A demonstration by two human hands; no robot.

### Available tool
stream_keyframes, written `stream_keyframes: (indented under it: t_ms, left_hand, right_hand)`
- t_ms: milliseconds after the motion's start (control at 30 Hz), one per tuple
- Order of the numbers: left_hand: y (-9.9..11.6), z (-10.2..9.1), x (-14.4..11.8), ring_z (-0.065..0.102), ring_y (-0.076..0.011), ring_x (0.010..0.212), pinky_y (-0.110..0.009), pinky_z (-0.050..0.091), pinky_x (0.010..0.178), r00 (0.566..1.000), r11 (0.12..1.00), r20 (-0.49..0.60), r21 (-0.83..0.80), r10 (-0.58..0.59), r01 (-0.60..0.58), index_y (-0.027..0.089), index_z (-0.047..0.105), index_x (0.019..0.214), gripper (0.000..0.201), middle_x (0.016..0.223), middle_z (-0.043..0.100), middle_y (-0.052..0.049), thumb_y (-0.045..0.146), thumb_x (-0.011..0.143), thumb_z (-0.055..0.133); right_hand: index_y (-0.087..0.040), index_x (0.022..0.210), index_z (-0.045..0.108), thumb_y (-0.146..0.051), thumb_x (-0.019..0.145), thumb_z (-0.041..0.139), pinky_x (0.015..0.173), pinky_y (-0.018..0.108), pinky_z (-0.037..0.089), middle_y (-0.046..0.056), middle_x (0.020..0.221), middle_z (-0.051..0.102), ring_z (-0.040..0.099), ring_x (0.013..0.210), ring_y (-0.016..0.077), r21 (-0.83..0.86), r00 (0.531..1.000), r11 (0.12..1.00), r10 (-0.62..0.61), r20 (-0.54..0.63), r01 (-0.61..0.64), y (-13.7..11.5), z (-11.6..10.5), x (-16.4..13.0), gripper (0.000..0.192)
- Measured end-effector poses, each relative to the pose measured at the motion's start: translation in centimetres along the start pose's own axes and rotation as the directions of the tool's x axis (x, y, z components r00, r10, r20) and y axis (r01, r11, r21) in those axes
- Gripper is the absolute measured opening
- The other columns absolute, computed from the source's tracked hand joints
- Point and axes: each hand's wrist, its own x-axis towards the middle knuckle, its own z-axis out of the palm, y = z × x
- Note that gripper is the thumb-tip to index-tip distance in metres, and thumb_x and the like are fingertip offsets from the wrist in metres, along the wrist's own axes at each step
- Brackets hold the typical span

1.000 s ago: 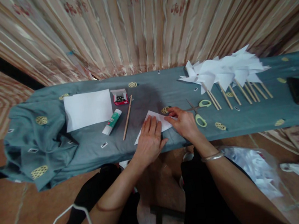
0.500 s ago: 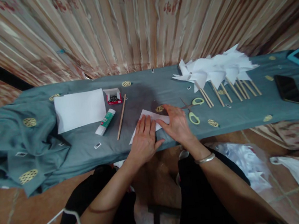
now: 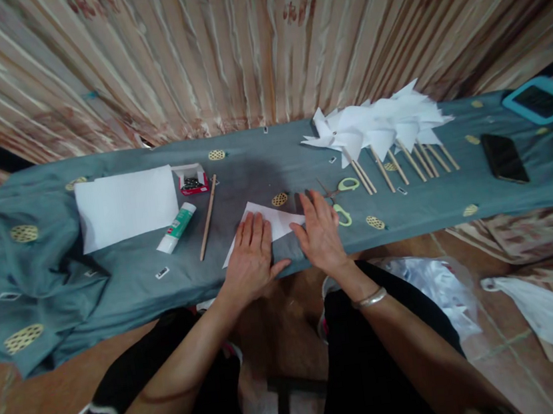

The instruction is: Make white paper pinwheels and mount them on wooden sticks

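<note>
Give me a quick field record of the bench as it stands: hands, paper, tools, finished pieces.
left hand: flat, palm down on the folded paper
right hand: flat at the paper's right edge
scissors: just right of the right hand, not held
stick: loose, left of the paper
glue stick: lying beside the stick
paper sheet: flat, far left
pin box: open, behind the glue stick
pinwheels: heaped at back right
phone: face down, far right
</note>
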Motion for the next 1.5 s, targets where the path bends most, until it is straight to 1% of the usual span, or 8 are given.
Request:
stream_keyframes:
  t_ms: [133,267,333,467,667,1000,1300,1500]
  left_hand:
    - [0.0,-0.2,0.0,0.022,-0.0442,0.147,-0.062,0.028,0.115,1.0,1.0,0.005,-0.005,-0.001,0.001,0.003,0.034,0.145,0.084,0.152,0.034,-0.032,0.064,0.089,0.047]
    - [0.2,-0.4,0.2,0.021,-0.0451,0.147,-0.063,0.029,0.114,1.0,1.0,0.003,-0.019,0.013,-0.013,0.024,0.045,0.144,0.064,0.158,0.027,-0.02,0.056,0.089,0.054]
    - [0.3,-0.5,0.3,0.022,-0.0453,0.146,-0.064,0.029,0.113,1.0,1.0,0.007,-0.024,0.01,-0.009,0.029,0.049,0.141,0.059,0.159,0.026,-0.018,0.054,0.089,0.056]
    - [0.4,-0.7,0.4,0.024,-0.0449,0.146,-0.064,0.029,0.113,0.999,1.0,0.041,-0.025,-0.007,0.008,0.03,0.049,0.142,0.061,0.158,0.029,-0.017,0.055,0.087,0.057]
    - [0.5,-0.9,0.4,0.024,-0.0445,0.146,-0.064,0.03,0.113,0.999,1.0,0.048,-0.027,-0.007,0.009,0.031,0.047,0.144,0.063,0.159,0.028,-0.017,0.055,0.087,0.059]
    - [-0.8,-1.4,-1.0,0.025,-0.0406,0.147,-0.06,0.028,0.115,0.996,0.998,0.069,-0.001,0.06,-0.06,0.024,0.046,0.145,0.066,0.159,0.028,-0.021,0.052,0.087,0.06]
    - [-2.0,-3.8,-6.2,0.027,-0.0334,0.148,-0.053,0.03,0.117,0.99,0.996,0.139,0.086,-0.026,0.014,0.015,0.04,0.147,0.066,0.157,0.033,-0.022,0.037,0.089,0.062]
    - [-2.0,-4.3,-8.7,0.029,-0.0328,0.147,-0.054,0.033,0.116,0.989,0.993,0.13,0.109,-0.067,0.053,0.008,0.036,0.148,0.065,0.155,0.036,-0.023,0.036,0.092,0.055]
  right_hand:
    - [-0.01,0.146,0.038,-0.028,0.096,0.044,0.112,0.052,0.031,0.022,0.155,0.035,0.03,0.145,0.0325,-0.047,0.998,0.998,0.047,-0.049,-0.049,1.9,-1.0,0.0,0.054]
    - [-0.008,0.145,0.041,-0.022,0.094,0.043,0.112,0.054,0.031,0.024,0.155,0.034,0.03,0.145,0.0337,-0.044,0.992,0.997,0.056,-0.111,-0.061,2.6,-1.8,0.1,0.052]
    - [-0.011,0.145,0.041,-0.02,0.094,0.04,0.113,0.053,0.031,0.021,0.155,0.035,0.029,0.146,0.0312,-0.015,0.993,1.0,-0.006,-0.118,0.004,2.2,-1.9,0.1,0.051]
    - [-0.012,0.146,0.04,-0.024,0.097,0.037,0.114,0.05,0.031,0.018,0.155,0.037,0.033,0.145,0.0287,0.067,0.992,0.99,-0.125,-0.015,0.126,0.5,-1.2,0.0,0.05]
    - [-0.009,0.147,0.037,-0.024,0.097,0.037,0.112,0.056,0.03,0.023,0.157,0.032,0.028,0.146,0.0343,0.068,0.993,0.997,-0.05,0.106,0.043,-0.3,0.3,-0.3,0.052]
    - [-0.009,0.147,0.036,-0.024,0.097,0.037,0.112,0.057,0.029,0.024,0.157,0.031,0.027,0.146,0.0354,0.078,0.992,0.996,-0.055,0.117,0.046,0.2,0.5,-0.1,0.053]
    - [-0.011,0.146,0.037,-0.022,0.094,0.04,0.111,0.059,0.03,0.024,0.154,0.035,0.03,0.145,0.0351,0.119,0.995,0.99,-0.079,0.054,0.072,0.7,1.3,0.0,0.053]
    - [-0.007,0.146,0.037,-0.022,0.095,0.041,0.111,0.056,0.03,0.026,0.154,0.033,0.03,0.144,0.0357,0.098,0.995,0.993,-0.074,0.063,0.068,0.5,1.1,-0.1,0.053]
